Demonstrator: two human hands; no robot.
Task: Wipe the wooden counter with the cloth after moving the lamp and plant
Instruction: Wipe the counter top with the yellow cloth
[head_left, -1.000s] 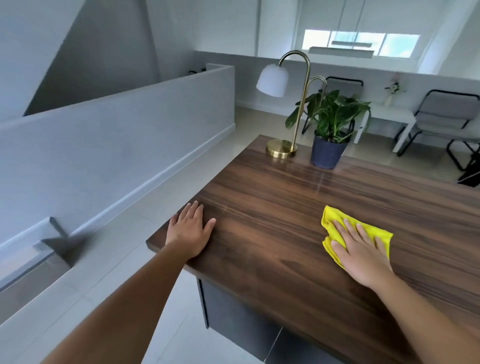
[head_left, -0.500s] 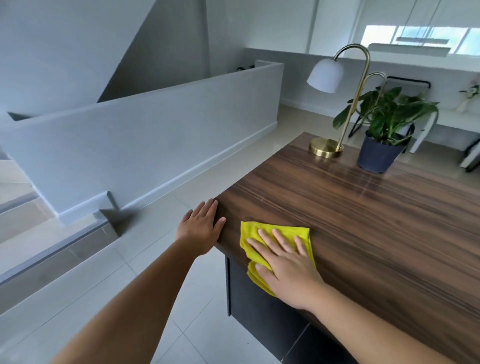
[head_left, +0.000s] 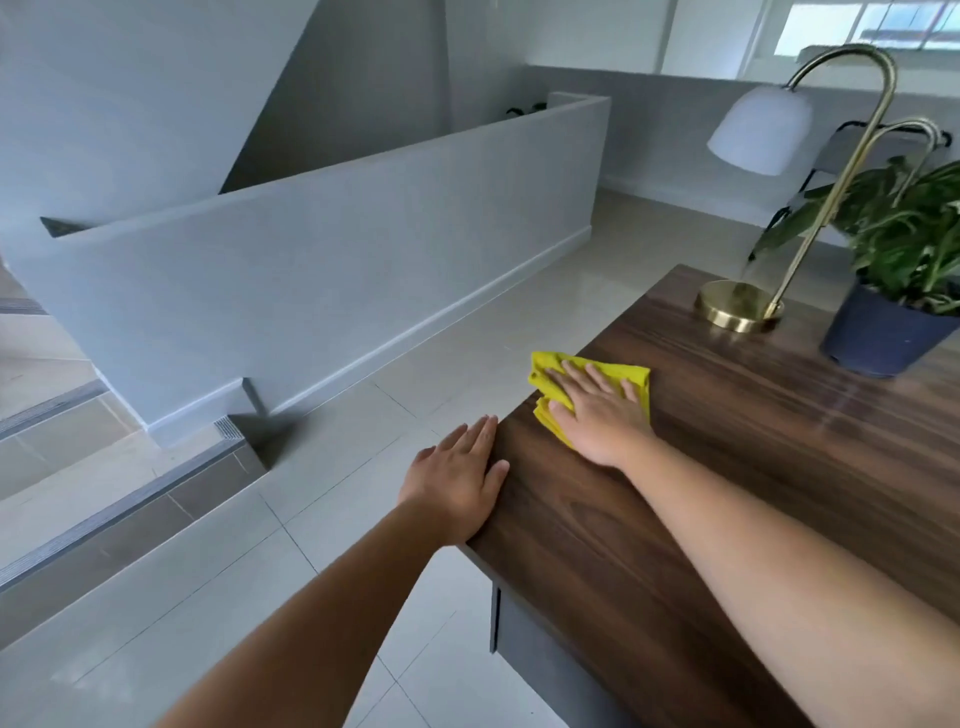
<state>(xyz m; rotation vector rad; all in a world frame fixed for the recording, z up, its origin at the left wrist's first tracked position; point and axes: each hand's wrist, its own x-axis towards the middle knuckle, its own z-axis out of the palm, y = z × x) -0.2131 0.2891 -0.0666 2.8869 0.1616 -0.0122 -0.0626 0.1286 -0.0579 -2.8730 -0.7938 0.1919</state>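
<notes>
A folded yellow cloth (head_left: 550, 370) lies on the dark wooden counter (head_left: 753, 467), at its left edge. My right hand (head_left: 597, 410) presses flat on the cloth, fingers spread. My left hand (head_left: 457, 486) rests palm down on the counter's near left corner, holding nothing. At the counter's far end stand a brass lamp (head_left: 737, 306) with a white shade and, to its right, a green plant in a dark blue pot (head_left: 878, 338).
A grey half wall (head_left: 337, 270) runs along the left, with tiled floor (head_left: 363, 467) between it and the counter. Steps (head_left: 78, 467) drop away at the lower left. A dark cabinet front (head_left: 535, 654) sits under the counter.
My right hand has slid the cloth from the counter's middle to its left edge, then forward along that edge. My left hand stays on the corner. The view has turned left.
</notes>
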